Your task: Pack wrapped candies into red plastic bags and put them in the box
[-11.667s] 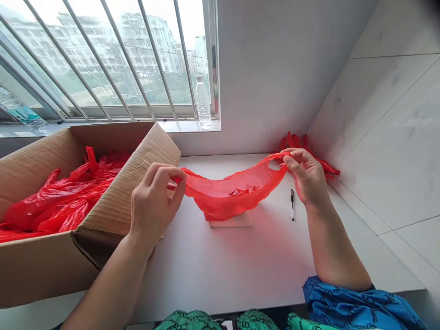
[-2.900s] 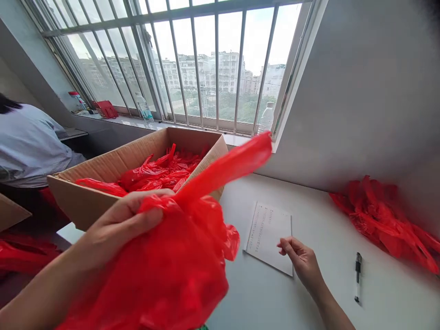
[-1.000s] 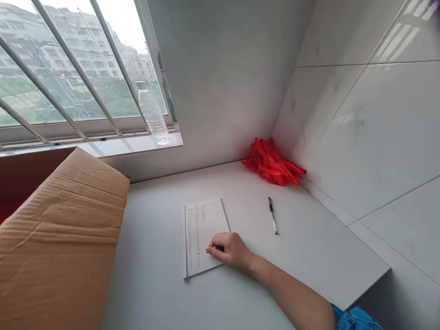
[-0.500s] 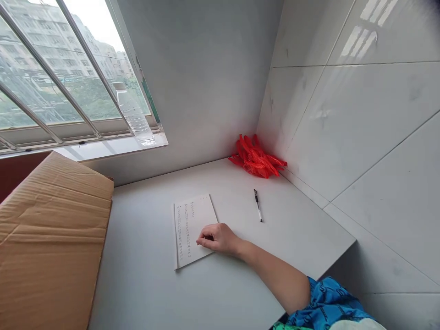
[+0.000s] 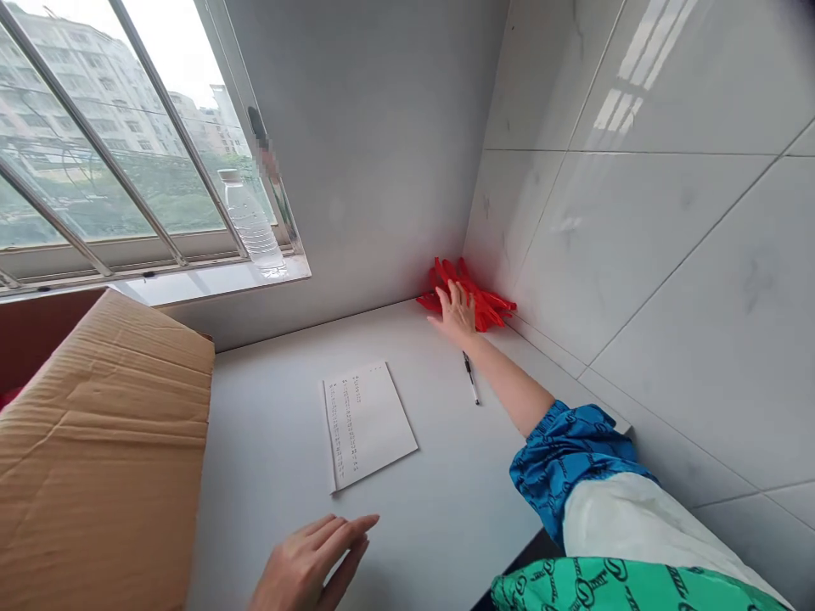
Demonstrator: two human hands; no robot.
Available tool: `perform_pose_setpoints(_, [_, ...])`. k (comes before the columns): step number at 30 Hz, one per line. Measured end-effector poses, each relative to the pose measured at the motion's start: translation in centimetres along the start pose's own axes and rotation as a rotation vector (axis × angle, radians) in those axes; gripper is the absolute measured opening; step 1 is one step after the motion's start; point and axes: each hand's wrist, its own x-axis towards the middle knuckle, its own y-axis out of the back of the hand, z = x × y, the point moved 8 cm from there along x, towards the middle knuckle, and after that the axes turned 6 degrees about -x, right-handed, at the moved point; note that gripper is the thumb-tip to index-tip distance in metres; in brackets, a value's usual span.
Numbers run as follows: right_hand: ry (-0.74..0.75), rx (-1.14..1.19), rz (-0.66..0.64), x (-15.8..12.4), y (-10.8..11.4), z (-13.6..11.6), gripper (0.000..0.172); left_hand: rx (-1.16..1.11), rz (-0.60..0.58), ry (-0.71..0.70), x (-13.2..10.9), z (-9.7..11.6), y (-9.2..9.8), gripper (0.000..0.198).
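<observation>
My right hand (image 5: pixel 456 314) reaches to the back corner of the table, its fingers spread over the near side of a crumpled red plastic bag (image 5: pixel 490 307). Whether the fingertips press into the bag I cannot tell. At the bottom of the view my left hand (image 5: pixel 311 560) hovers with fingers stretched out and nothing in them. Between the hands lies a white notebook or pad (image 5: pixel 382 424) with lines of small handwriting along its left part. A pen (image 5: pixel 471 378) with a black cap end and clear barrel rests beside my right forearm.
A large open cardboard box (image 5: pixel 120 441) stands on the left of the white table (image 5: pixel 267 399). On the window sill leans a clear plastic bottle (image 5: pixel 253 225), in front of the metal window bars (image 5: pixel 162 98). A glossy tiled wall (image 5: pixel 668 255) borders the right side.
My right hand has left the notebook and moved up and right to the red plastic bag, its fingers now spread. My left hand has come into view at the bottom.
</observation>
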Motion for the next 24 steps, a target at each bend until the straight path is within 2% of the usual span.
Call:
perform_pose_setpoints(2, [-0.280,-0.146,-0.036,1.4,-0.2,5.5,0.099,-0.006,-0.023,-0.059,0.7,-0.9,-2.1,0.026])
perform_pose_setpoints(3, [-0.396,-0.167,-0.089,1.3,-0.7,7.8,0.104,-0.019,-0.031,-0.078,0.8,-1.4,-2.9,0.025])
perform_pose_setpoints(5, [-0.509,-0.153,-0.141,0.6,-1.6,10.5,0.096,-0.060,-0.033,-0.075,0.7,-2.2,-3.9,0.023])
perform_pose_setpoints(7, [-0.497,-0.138,-0.132,0.1,-2.3,11.0,0.076,-0.105,-0.031,-0.031,0.2,-3.0,-4.3,0.023])
perform_pose_setpoints(10, [-0.398,-0.111,-0.076,0.1,-2.7,9.4,0.053,-0.134,-0.060,0.016,-0.3,-3.8,-4.7,0.023])
perform_pose_setpoints(12, [-0.334,-0.084,-0.037,0.4,-2.8,7.4,0.048,-0.125,-0.094,0.026,-0.4,-4.1,-5.0,0.024])
perform_pose_setpoints(15, [-0.257,-0.035,-0.010,0.4,-3.7,3.8,0.048,-0.117,-0.119,0.041,-0.5,-4.4,-5.4,0.024])
perform_pose_setpoints(17, [-0.204,0.004,-0.037,-0.2,-4.8,1.3,0.050,-0.118,-0.120,0.048,-0.5,-4.5,-5.5,0.024])
perform_pose_setpoints(20, [-0.130,0.081,-0.105,-1.0,-6.4,-1.6,0.063,-0.119,-0.110,0.048,-0.5,-4.3,-5.4,0.023])
perform_pose_setpoints(22, [-0.120,0.153,-0.129,-1.1,-6.5,-2.1,0.065,-0.119,-0.106,0.048,-0.4,-4.2,-5.3,0.022])
perform_pose_setpoints(24, [-0.155,0.235,-0.115,-0.8,-5.6,-1.2,0.059,-0.116,-0.111,0.058,-0.4,-4.1,-5.2,0.022])
